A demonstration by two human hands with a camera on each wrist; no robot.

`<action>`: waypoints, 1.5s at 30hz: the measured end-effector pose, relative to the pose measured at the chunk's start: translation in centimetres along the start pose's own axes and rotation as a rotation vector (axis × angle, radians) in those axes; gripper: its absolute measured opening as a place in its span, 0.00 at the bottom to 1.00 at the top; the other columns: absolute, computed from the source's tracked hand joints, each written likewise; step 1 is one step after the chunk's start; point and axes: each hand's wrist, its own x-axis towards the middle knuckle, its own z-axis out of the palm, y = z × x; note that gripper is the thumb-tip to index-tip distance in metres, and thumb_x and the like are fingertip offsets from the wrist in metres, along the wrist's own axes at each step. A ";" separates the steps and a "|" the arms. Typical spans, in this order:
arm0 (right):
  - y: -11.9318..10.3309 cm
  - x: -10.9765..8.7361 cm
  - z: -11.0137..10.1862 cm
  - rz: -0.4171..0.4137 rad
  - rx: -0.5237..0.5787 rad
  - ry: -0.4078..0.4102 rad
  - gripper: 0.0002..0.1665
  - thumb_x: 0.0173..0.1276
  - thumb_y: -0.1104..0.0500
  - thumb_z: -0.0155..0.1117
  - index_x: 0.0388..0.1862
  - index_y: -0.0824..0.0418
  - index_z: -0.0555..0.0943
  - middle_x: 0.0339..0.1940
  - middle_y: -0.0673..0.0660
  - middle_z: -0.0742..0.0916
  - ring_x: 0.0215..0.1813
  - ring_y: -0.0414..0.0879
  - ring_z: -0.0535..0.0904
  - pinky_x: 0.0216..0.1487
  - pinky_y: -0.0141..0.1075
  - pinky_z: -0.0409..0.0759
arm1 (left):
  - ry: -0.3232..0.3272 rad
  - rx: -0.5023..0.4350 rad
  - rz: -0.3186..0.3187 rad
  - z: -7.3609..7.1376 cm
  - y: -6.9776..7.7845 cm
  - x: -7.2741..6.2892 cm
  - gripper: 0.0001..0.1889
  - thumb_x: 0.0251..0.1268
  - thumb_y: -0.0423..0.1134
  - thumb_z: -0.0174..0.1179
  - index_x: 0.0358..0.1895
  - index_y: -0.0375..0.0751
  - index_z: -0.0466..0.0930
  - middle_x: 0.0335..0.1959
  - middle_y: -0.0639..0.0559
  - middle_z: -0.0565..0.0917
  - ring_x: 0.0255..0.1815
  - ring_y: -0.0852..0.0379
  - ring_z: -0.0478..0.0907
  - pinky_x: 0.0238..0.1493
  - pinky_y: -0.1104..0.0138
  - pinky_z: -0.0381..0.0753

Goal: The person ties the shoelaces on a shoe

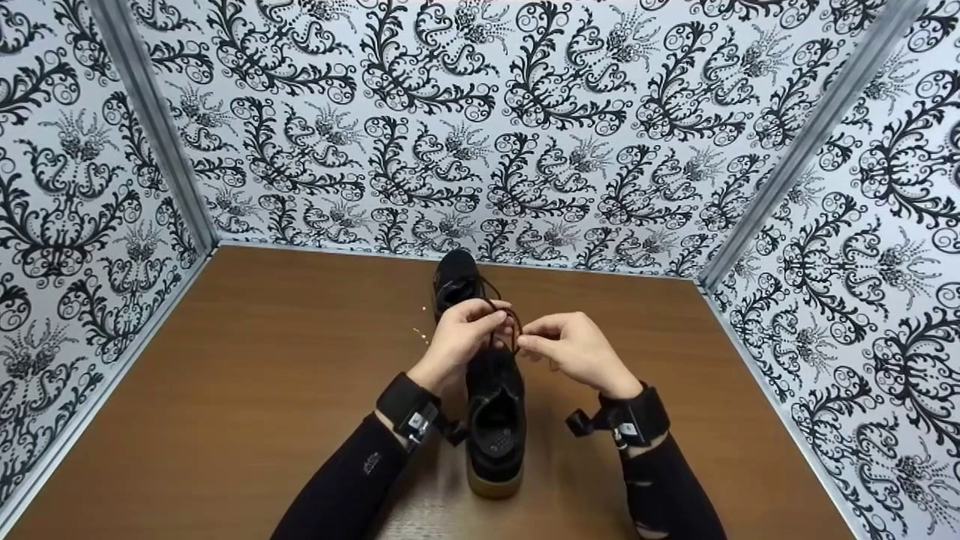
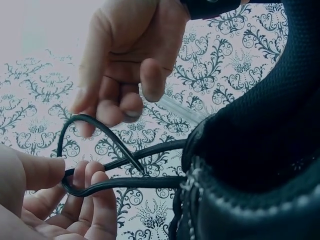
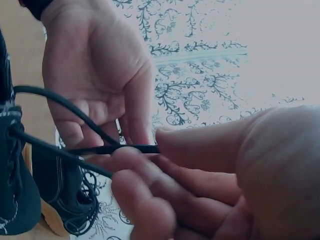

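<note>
While the black shoe (image 1: pixel 493 405) stands on the counter (image 1: pixel 247 390) between my wrists, toe toward me, my left hand (image 1: pixel 459 337) pinches a loop of its lace (image 2: pixel 100 150) and my right hand (image 1: pixel 574 349) pinches the lace end, keeping both taut above the tongue.

No legible txt in any view. Small pale mark on left sleeve (image 1: pixel 370 465), lower centre of head view, too blurred to read. White spot on right wrist strap (image 1: pixel 627 430), lower right of centre: can't make out. Shoe (image 1: pixel 493 420): no readable brand or nr.
</note>
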 end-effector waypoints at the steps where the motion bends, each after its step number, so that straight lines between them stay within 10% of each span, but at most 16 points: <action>1: 0.1 0.0 0.0 0.004 -0.014 -0.006 0.12 0.82 0.55 0.72 0.52 0.61 0.94 0.36 0.52 0.94 0.35 0.49 0.88 0.30 0.39 0.87 | 0.004 -0.003 -0.002 -0.1 0.0 0.0 0.05 0.78 0.29 0.66 0.42 0.29 0.88 0.54 0.41 0.91 0.39 0.52 0.89 0.37 0.67 0.85; 9: 0.6 0.2 0.0 0.055 -0.062 0.010 0.10 0.84 0.60 0.67 0.49 0.60 0.94 0.35 0.54 0.94 0.38 0.56 0.90 0.30 0.36 0.84 | 0.017 0.002 -0.014 -0.2 -0.2 0.0 0.15 0.73 0.27 0.66 0.58 0.24 0.88 0.38 0.45 0.91 0.32 0.52 0.85 0.36 0.67 0.84; 28: 3.9 1.7 0.8 0.109 -0.163 -0.153 0.10 0.74 0.58 0.78 0.50 0.61 0.94 0.37 0.50 0.93 0.36 0.46 0.89 0.39 0.40 0.85 | 0.002 0.067 -0.011 -0.3 0.0 -0.2 0.11 0.70 0.29 0.70 0.50 0.27 0.93 0.45 0.45 0.92 0.33 0.57 0.84 0.38 0.68 0.85; 45: 4.3 2.3 2.3 -0.030 -0.109 -0.140 0.06 0.72 0.53 0.82 0.44 0.52 0.95 0.36 0.46 0.94 0.39 0.43 0.87 0.44 0.36 0.84 | -0.033 0.139 0.038 -0.2 -0.1 -0.1 0.11 0.70 0.29 0.71 0.51 0.29 0.93 0.44 0.45 0.93 0.36 0.52 0.85 0.40 0.67 0.86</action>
